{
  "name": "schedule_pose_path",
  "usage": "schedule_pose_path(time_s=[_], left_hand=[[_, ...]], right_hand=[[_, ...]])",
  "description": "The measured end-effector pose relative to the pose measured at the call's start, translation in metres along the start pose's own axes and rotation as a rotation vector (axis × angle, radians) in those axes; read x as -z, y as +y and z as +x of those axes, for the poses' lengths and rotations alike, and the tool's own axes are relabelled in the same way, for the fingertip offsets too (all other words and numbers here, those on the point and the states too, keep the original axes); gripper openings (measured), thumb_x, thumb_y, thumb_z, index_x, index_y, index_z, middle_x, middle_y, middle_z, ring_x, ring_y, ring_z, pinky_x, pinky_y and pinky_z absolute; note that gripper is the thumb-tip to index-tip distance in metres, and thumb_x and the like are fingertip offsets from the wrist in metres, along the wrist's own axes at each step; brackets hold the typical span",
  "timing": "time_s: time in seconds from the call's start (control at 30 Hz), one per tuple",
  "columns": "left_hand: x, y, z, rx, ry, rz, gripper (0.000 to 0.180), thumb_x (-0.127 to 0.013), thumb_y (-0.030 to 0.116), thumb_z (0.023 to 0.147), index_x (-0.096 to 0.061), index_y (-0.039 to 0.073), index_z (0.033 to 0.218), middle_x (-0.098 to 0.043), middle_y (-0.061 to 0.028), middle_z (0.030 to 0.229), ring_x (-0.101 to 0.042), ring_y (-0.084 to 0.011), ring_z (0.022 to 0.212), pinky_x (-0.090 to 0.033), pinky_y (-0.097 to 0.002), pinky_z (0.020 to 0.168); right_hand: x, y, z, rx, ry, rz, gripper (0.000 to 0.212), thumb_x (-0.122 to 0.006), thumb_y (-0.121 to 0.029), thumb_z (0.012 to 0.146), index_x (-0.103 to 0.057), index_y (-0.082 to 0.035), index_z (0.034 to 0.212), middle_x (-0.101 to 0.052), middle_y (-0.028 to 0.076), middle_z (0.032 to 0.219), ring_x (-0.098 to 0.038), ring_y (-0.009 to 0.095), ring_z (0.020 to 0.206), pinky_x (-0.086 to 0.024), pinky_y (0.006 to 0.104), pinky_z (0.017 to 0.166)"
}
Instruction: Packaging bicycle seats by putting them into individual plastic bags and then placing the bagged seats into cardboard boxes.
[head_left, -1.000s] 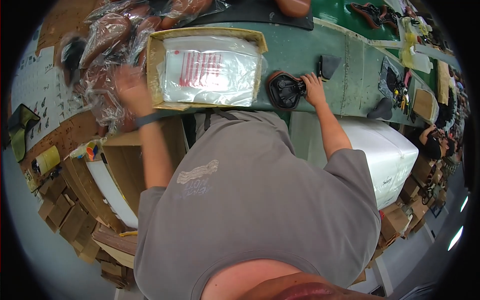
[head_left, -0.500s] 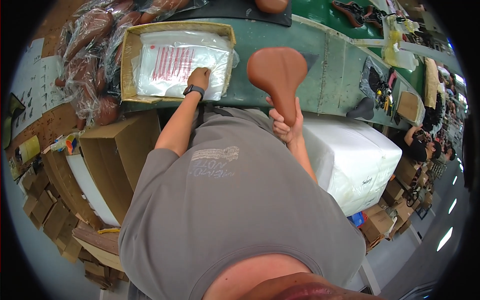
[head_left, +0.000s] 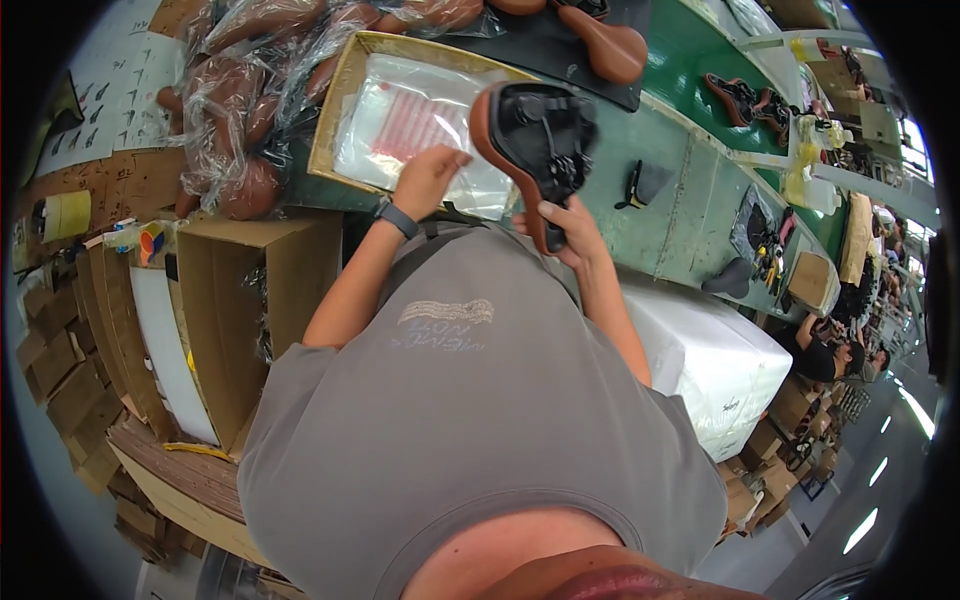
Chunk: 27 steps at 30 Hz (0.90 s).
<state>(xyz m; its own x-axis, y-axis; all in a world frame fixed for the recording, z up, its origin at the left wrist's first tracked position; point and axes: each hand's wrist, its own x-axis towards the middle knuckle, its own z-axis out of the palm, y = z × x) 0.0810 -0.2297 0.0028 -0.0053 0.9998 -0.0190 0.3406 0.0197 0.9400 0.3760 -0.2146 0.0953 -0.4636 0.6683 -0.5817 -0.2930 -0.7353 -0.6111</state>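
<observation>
My right hand [head_left: 572, 228] grips a brown bicycle saddle [head_left: 490, 130] by its narrow nose. The saddle is tilted on its side, its black underside and metal rails facing right. My left hand [head_left: 428, 180], with a dark watch on the wrist, hovers over the near edge of an open cardboard box [head_left: 330, 130]. Its fingers are pressed together, pointing toward the saddle; anything thin between them cannot be made out. Inside the box lies a stack of clear plastic bags [head_left: 400, 115] with red print.
Brown saddles in clear plastic [head_left: 225, 120] are heaped left of the box. Another brown saddle [head_left: 615, 50] lies on a black mat at the back. Right, on the green table, are a black saddle [head_left: 728, 278] and tools [head_left: 775, 235]. A white wrapped block [head_left: 715, 350] stands below.
My right hand has turned the saddle from its smooth brown top to its black underside and brought it left. My left hand has lifted off the bag stack toward the box's near edge.
</observation>
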Motion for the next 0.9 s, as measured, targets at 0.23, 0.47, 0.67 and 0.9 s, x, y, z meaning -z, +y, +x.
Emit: schedule_pose_path(time_s=[0.23, 0.47, 0.67, 0.9], left_hand=[[0.059, 0.030, -0.026, 0.340, 0.019, -0.850, 0.024, -0.056, 0.015, 0.114, -0.073, -0.002, 0.115, -0.080, -0.0123, 0.112, -0.077, -0.0261, 0.104, -0.060, -0.0411, 0.092], [0.140, 0.011, 0.020, 0.678, 0.102, -1.130, 0.021, -0.067, 0.023, 0.114, -0.078, 0.006, 0.119, -0.075, 0.0008, 0.102, -0.064, -0.0084, 0.084, -0.051, -0.0246, 0.074], [0.118, 0.144, 0.116, -0.400, -0.029, -0.074, 0.020, -0.076, 0.007, 0.096, -0.083, 0.007, 0.115, -0.071, -0.0068, 0.086, -0.066, -0.0211, 0.081, -0.053, -0.0351, 0.071], [0.242, 0.128, 0.215, -0.246, 0.478, -0.004, 0.018, -0.066, 0.000, 0.100, -0.081, 0.003, 0.110, -0.077, -0.0114, 0.100, -0.072, -0.0236, 0.091, -0.058, -0.0373, 0.079]], right_hand=[[-0.063, 0.026, 0.064, -0.038, 0.024, 0.240, 0.047, -0.078, -0.012, 0.102, -0.057, 0.002, 0.142, -0.072, 0.021, 0.121, -0.076, 0.029, 0.092, -0.067, 0.0400, 0.076], [-0.050, -0.010, 0.032, 0.237, -0.211, -0.071, 0.066, -0.090, -0.025, 0.092, -0.057, 0.001, 0.143, -0.072, 0.016, 0.113, -0.068, 0.027, 0.094, -0.056, 0.0417, 0.079], [-0.087, -0.041, 0.059, 0.472, 0.417, -1.267, 0.125, -0.093, 0.001, 0.077, -0.019, -0.011, 0.177, -0.075, 0.019, 0.125, -0.077, 0.042, 0.106, -0.061, 0.0442, 0.095], [-0.034, -0.173, 0.199, -0.041, -0.187, -0.177, 0.062, -0.080, -0.030, 0.101, -0.059, 0.002, 0.149, -0.077, 0.014, 0.111, -0.078, 0.024, 0.093, -0.065, 0.0368, 0.083]])
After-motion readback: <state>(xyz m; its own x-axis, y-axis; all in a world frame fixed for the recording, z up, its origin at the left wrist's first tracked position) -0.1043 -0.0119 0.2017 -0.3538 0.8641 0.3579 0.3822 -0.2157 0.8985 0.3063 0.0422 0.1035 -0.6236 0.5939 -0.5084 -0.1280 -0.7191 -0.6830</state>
